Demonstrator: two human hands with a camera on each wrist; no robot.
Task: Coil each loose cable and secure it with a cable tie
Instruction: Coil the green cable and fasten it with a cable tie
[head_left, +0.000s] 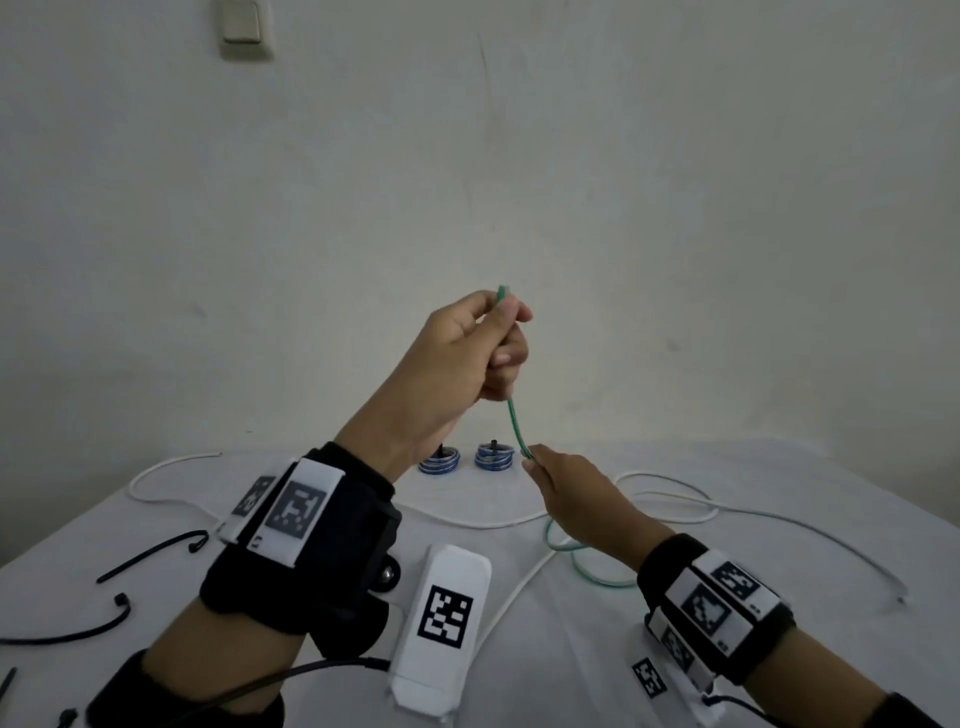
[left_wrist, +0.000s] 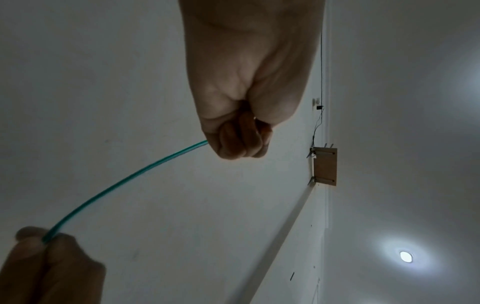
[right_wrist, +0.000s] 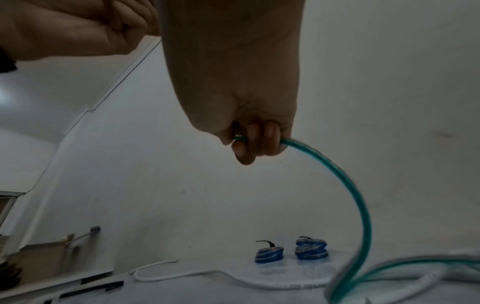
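Observation:
A green cable (head_left: 516, 423) runs taut between both hands above the table. My left hand (head_left: 485, 345) is raised and grips it near its end, whose tip sticks out above the fist. Lower and to the right, my right hand (head_left: 540, 470) pinches the same cable; from there it drops to loose loops (head_left: 587, 571) on the table. The left wrist view shows the green cable (left_wrist: 124, 181) leaving the left fist (left_wrist: 239, 142) toward the right hand's fingers (left_wrist: 59, 246). In the right wrist view the right hand (right_wrist: 254, 144) holds the green cable (right_wrist: 361, 201) as it curves down to the table.
Two blue coiled cables (head_left: 439, 461) (head_left: 493, 457), each tied, stand at the back of the white table (head_left: 311, 493). A long white cable (head_left: 467, 522) snakes across it. Several black cable ties (head_left: 150, 553) lie at the left. A white tagged block (head_left: 441, 629) sits near the front.

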